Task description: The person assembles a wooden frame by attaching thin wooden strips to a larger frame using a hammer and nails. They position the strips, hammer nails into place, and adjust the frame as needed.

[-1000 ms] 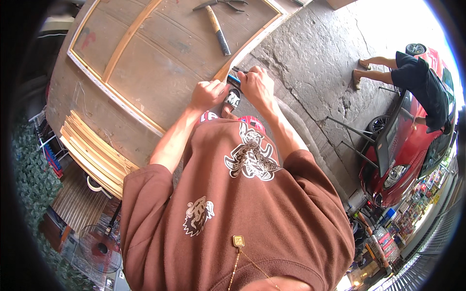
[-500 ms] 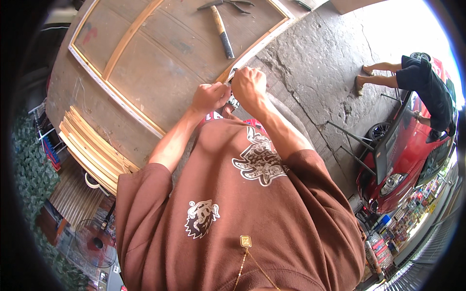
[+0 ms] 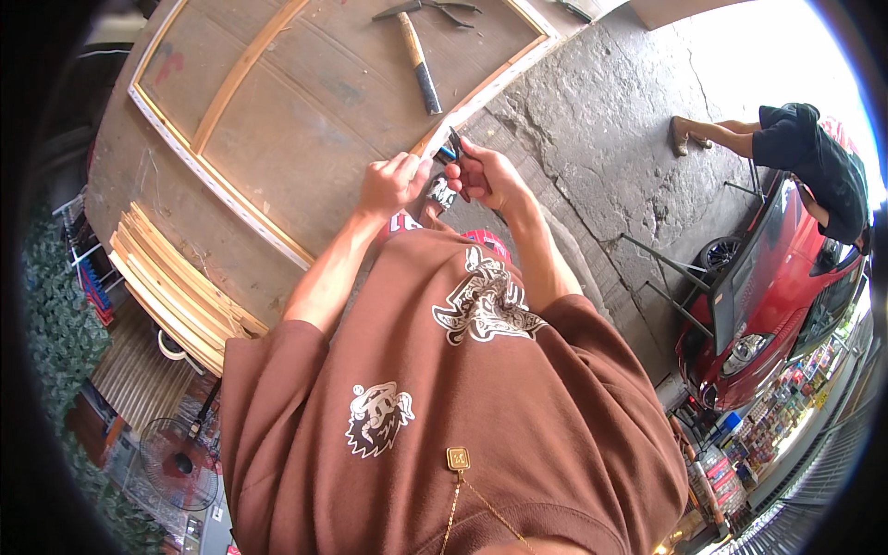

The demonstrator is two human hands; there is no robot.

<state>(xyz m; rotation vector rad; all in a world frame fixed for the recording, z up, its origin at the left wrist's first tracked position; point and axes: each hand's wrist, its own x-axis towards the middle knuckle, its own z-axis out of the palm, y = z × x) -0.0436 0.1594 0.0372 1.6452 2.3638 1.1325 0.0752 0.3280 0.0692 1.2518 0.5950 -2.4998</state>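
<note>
A wooden frame (image 3: 215, 107) with white edging and a crossbar lies on the brown table. My left hand (image 3: 394, 183) is closed in a fist at the frame's near right corner, gripping its edge; its fingertips are hidden. Just to the right, my right hand (image 3: 490, 174) is closed round a small black-and-blue hand tool (image 3: 450, 152), partly covered by the fingers, and its tip is by the white edging. Inside the frame, past my hands, lies a hammer (image 3: 418, 67) with a wood-and-black handle. Beside its head are dark pliers (image 3: 453, 11).
Several pale wooden strips (image 3: 171, 277) are stacked at the table's left edge. A caged fan (image 3: 180, 462) stands at the lower left. Cracked concrete floor (image 3: 592, 120) stretches to the right. There a person in dark clothes (image 3: 814, 166) bends over a red car (image 3: 772, 324) near black metal stands (image 3: 680, 277).
My right hand has turned and moved slightly right and down, bringing the black-and-blue tool into sight. My left hand has shifted a little. The person by the car has moved their legs.
</note>
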